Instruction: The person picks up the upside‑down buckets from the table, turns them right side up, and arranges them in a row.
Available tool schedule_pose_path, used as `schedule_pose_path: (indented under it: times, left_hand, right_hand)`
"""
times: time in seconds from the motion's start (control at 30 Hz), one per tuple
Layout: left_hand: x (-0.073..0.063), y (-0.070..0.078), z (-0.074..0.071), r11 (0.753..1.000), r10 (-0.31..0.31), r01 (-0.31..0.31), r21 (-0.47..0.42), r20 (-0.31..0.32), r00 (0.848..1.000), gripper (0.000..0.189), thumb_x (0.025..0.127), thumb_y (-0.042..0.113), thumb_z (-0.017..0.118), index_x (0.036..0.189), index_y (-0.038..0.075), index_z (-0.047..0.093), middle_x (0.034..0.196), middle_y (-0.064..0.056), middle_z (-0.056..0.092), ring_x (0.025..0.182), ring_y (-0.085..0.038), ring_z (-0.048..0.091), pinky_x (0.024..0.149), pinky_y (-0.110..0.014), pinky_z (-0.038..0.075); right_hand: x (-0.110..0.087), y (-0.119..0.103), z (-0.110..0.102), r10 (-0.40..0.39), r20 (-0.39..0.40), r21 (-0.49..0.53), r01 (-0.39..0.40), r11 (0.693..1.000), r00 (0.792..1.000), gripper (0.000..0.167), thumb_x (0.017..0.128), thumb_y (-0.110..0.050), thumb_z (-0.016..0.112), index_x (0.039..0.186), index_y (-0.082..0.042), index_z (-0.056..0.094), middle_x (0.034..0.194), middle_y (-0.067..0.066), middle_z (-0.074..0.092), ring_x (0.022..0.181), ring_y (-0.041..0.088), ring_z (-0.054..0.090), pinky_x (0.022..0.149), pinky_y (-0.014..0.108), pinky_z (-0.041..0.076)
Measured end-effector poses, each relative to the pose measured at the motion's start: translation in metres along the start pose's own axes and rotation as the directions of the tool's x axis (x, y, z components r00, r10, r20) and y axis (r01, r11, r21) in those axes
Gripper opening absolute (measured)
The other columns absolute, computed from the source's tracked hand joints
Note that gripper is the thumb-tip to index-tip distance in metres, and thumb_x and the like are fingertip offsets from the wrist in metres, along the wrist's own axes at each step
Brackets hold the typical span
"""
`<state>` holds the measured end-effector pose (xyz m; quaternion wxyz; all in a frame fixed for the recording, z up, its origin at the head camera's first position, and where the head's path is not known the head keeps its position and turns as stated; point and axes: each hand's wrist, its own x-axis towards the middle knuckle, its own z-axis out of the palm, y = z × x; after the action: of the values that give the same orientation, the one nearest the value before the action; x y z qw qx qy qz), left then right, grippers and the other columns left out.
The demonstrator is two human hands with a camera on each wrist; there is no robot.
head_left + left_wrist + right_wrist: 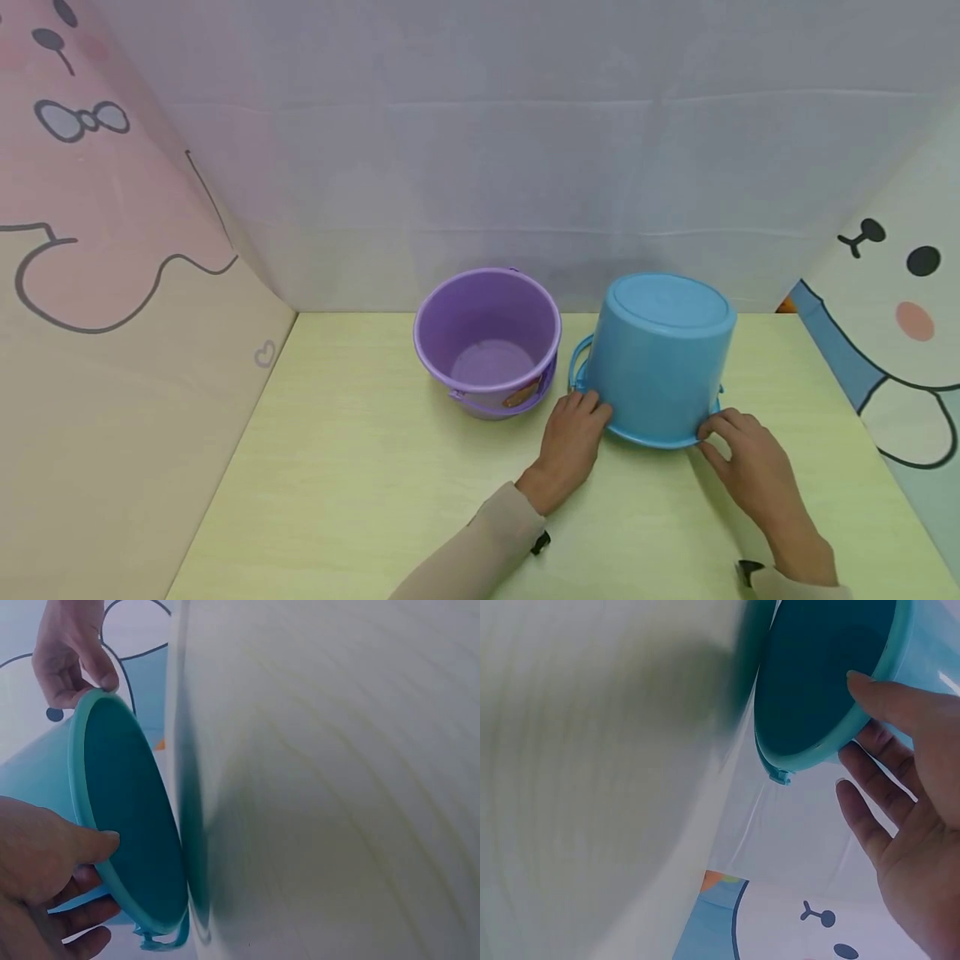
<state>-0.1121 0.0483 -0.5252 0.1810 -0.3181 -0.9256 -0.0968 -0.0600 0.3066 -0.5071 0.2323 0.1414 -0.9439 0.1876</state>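
A blue bucket [660, 367] is upside down at the right of the table, its near rim raised off the surface and its base facing up. My left hand [572, 437] pinches the rim on the left, with the thumb inside the opening in the left wrist view. On the right side of the same rim, my right hand [750, 467] pinches with thumb inside and fingers outside, as the right wrist view shows. The bucket's dark inside [131, 802] appears in both wrist views. Its handle [576, 367] sticks out at the left.
Left of the blue bucket stands a purple bucket [487, 333], upright, its handle hanging at the front. The pale yellow table [337, 467] meets a light cloth wall [525, 167] behind. Cartoon-printed panels [112, 250] rise at both sides.
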Motion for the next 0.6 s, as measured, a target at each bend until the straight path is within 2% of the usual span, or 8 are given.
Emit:
schedule_pose_path:
  times: [0.27, 0.5, 0.6]
  left_hand:
    - [0.0, -0.002, 0.0, 1.0, 0.019, -0.019, 0.0, -0.058, 0.998, 0.012, 0.094, 0.012, 0.076, 0.095, 0.021, 0.068, 0.094, 0.004, 0.056, 0.087, -0.013, 0.054, 0.081, -0.023, 0.047]
    - [0.001, -0.002, -0.005, 0.998, 0.018, -0.022, -0.065, -0.074, 0.997, 0.013, 0.094, 0.006, 0.076, 0.098, 0.018, 0.07, 0.095, 0.003, 0.057, 0.088, -0.013, 0.056, 0.075, -0.023, 0.048]
    - [0.002, -0.002, -0.008, 0.994, 0.021, -0.03, -0.101, -0.091, 0.996, 0.016, 0.093, 0.003, 0.076, 0.099, 0.017, 0.07, 0.096, 0.002, 0.057, 0.089, -0.014, 0.056, 0.075, -0.022, 0.049]
  right_hand:
    - [0.003, -0.003, -0.005, 0.003, -0.015, 0.004, -0.003, 1.0, 1.0, 0.047, 0.057, 0.014, 0.096, 0.083, -0.011, 0.066, 0.092, 0.008, 0.068, 0.084, 0.033, 0.065, 0.066, 0.05, 0.051]
    - [0.004, -0.007, -0.01, 0.005, -0.038, 0.011, -0.005, 1.0, 0.999, 0.046, 0.058, 0.013, 0.096, 0.085, -0.011, 0.068, 0.093, 0.007, 0.068, 0.085, 0.032, 0.065, 0.072, 0.035, 0.045]
    - [0.006, -0.008, -0.012, 0.008, -0.05, 0.021, -0.007, 1.0, 0.999, 0.045, 0.059, 0.015, 0.095, 0.086, -0.01, 0.068, 0.093, 0.007, 0.068, 0.087, 0.033, 0.065, 0.076, 0.033, 0.043]
